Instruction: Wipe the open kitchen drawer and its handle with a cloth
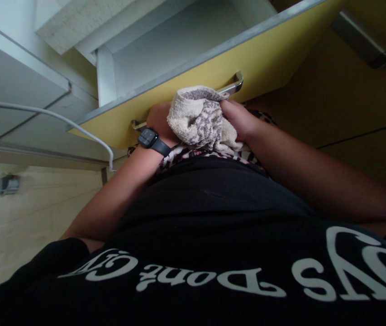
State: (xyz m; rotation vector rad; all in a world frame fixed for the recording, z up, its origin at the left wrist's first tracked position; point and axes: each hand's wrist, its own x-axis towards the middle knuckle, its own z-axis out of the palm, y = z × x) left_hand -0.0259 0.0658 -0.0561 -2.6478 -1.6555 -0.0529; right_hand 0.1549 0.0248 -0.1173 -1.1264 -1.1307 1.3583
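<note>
A cream towel (193,120) with a purplish-grey pattern is bunched up between my two hands, above my lap. My right hand (238,118) grips its right side, with the thumb lying along the upper edge. Against the left side of the towel is my left hand (160,117), its fingers hidden behind the cloth. A black smartwatch (148,138) is strapped round my left wrist. Just beyond both hands is the yellow front of a pulled-out drawer (267,59). Its metal handle (235,83) is partly covered by the towel.
A pale slab edge (77,29) juts out over the drawer at the upper left. One white cable (60,118) curves in from the left. Grey cabinet fronts (12,81) stand at the left, and another metal handle (365,40) shows at the upper right.
</note>
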